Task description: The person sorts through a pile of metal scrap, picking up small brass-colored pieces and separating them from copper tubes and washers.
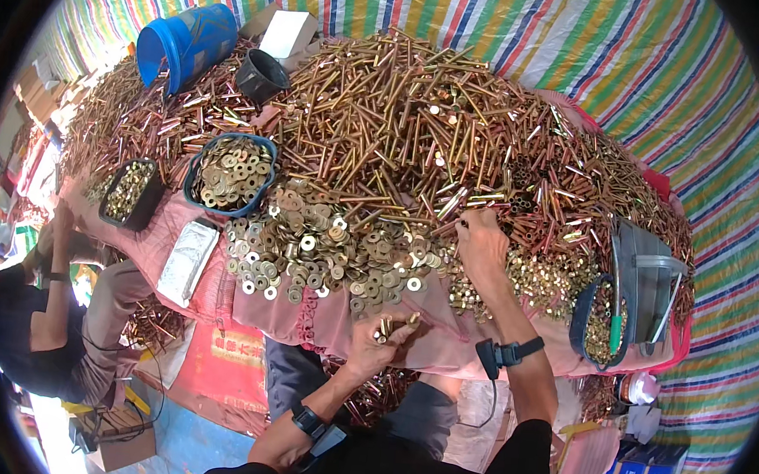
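Observation:
Held low over the near edge of the pink cloth, my left hand (375,344) is closed around several yellowish metal bolts, whose ends stick out past the fingers. My right hand (483,243) reaches to the near edge of a big heap of long bolts (387,116). Its fingers are curled together at the bolts, and what they pinch is too small to make out. Loose flat washers (318,251) spread to the left of my right hand. Small brass-coloured nuts (551,278) lie beside and below its wrist.
A blue basket (272,178) of washers and a dark tub (152,197) of nuts stand left. At right are another nut tub (576,323) and a grey scoop-like container (655,276). A blue bucket (178,47) lies tipped at the back. Another person (53,321) sits at far left.

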Demonstrator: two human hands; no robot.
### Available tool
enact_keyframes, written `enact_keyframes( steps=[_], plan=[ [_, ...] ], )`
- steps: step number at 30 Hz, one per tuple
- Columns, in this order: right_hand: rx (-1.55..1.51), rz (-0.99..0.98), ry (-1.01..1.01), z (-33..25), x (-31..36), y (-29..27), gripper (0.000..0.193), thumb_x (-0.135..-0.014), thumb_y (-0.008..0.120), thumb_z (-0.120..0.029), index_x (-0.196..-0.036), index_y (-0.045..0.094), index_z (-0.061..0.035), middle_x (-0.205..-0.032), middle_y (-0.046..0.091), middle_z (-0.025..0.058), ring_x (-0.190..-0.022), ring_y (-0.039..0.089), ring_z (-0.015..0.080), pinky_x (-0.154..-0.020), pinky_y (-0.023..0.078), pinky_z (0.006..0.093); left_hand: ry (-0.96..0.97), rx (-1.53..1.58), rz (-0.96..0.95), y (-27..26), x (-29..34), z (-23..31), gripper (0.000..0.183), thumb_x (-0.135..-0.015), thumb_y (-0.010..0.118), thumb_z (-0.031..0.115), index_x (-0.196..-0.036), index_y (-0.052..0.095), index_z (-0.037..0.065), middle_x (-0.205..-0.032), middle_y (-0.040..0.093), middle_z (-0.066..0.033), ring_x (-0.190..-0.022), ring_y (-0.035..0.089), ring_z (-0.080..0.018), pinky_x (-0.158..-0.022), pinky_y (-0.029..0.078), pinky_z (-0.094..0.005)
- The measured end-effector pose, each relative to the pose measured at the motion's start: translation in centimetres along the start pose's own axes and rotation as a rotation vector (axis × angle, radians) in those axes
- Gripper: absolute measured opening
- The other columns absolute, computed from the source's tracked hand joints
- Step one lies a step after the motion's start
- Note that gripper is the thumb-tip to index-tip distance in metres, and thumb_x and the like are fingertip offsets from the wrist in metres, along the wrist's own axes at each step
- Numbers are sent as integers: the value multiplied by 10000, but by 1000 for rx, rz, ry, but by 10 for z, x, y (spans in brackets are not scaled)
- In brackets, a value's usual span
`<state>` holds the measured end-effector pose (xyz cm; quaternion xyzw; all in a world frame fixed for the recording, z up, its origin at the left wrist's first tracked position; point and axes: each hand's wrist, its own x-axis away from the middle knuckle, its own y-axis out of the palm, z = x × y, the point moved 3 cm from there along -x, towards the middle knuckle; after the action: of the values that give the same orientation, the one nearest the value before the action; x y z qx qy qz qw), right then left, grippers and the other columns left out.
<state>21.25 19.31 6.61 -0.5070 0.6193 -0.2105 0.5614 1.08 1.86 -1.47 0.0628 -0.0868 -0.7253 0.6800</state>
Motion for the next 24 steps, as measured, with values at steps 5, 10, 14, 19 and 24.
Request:
enact_keyframes(
  steps=[5,10,14,19,24],
  plan=[
    [-835,-61,371,-13,47,-32,228,-985,800,-156,-1098,694,12,-871,757,73,-665,623,52,-555,451,213,212,60,112,9,-8,-3,237,-991,771,23,-1222,724,4,-1033,748,-31,-785,656,-84,-659,532,-240],
    [-1143,-239,537,-43,88,-67,227,-996,791,-153,-1129,693,4,-822,750,83,-662,657,76,-584,501,212,203,-69,24,3,-6,-6,254,-983,774,12,-1231,720,-3,-1020,771,-42,-819,674,-86,-708,548,-241],
    [-1099,-250,442,-63,87,-73,248,-990,795,-139,-1149,691,21,-841,751,80,-679,664,73,-595,516,219,190,-60,-1,2,-3,-5,224,-976,782,12,-1196,737,3,-944,760,-17,-819,671,-85,-724,551,-243],
    [-653,-118,90,-86,82,-88,256,-958,807,-106,-1143,696,33,-940,752,80,-725,697,134,-622,561,273,208,-82,-39,2,-3,-2,199,-979,759,12,-1177,746,-8,-1017,756,-50,-870,686,-121,-755,552,-272],
    [-400,-88,-481,-108,82,-88,272,-903,813,-100,-1139,719,-1,-932,708,139,-821,734,279,-684,594,356,361,-175,-80,0,-7,5,197,-973,778,49,-1161,759,-3,-1100,757,-107,-976,726,-220,-850,564,-347]
  ],
)
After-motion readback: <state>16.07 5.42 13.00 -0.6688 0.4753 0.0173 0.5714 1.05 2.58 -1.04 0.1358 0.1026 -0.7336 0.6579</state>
